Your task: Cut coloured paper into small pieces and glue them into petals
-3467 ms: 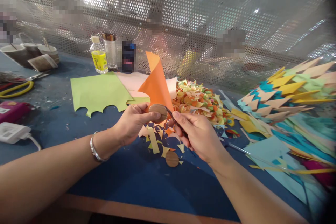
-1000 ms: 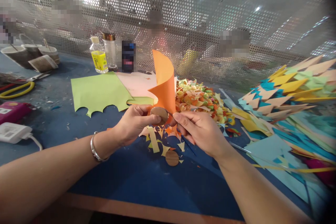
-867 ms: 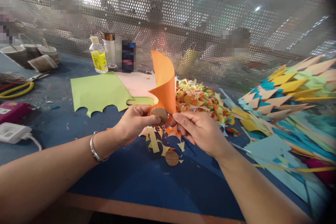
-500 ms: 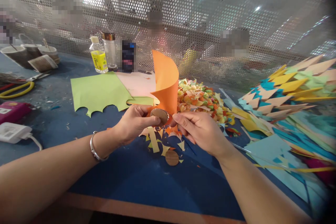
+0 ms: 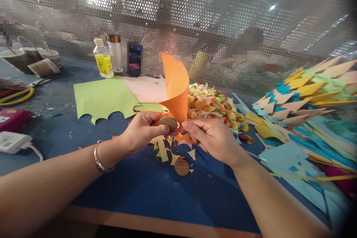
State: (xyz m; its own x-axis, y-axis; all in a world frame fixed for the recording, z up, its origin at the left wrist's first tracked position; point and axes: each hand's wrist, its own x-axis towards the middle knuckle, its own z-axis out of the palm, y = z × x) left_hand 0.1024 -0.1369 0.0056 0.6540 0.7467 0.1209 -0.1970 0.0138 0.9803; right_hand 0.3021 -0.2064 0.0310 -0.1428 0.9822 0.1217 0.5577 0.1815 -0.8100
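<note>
I have a wood-grained disc [image 5: 167,123] pressed against a curled orange paper [image 5: 177,96], both raised above the middle of the tabletop [image 5: 156,197], well in from its near edge. The left hand [image 5: 142,132] is clamped on the two together, thumb over the disc; I'd press evenly there, since a slip between them would likely spoil the outline.

The right hand [image 5: 210,139] is closed, thumb against fingers, on what I judge to be a cutting tool [image 5: 177,123]. Only a thin bright bit shows beside the disc's rim; the rest is hidden. I'd follow that rim in short bites, turning the paper into the blade rather than twisting my wrist, with the left fingers well behind the line.

Toward the near edge, a second disc [image 5: 182,167] lies among paper scraps [image 5: 163,149]. A heap of cut pieces [image 5: 217,104] sits toward the far edge, right of the orange curl; I'd swing the paper clear of it. Further left lies a green sheet [image 5: 103,98] with a scalloped edge.
</note>
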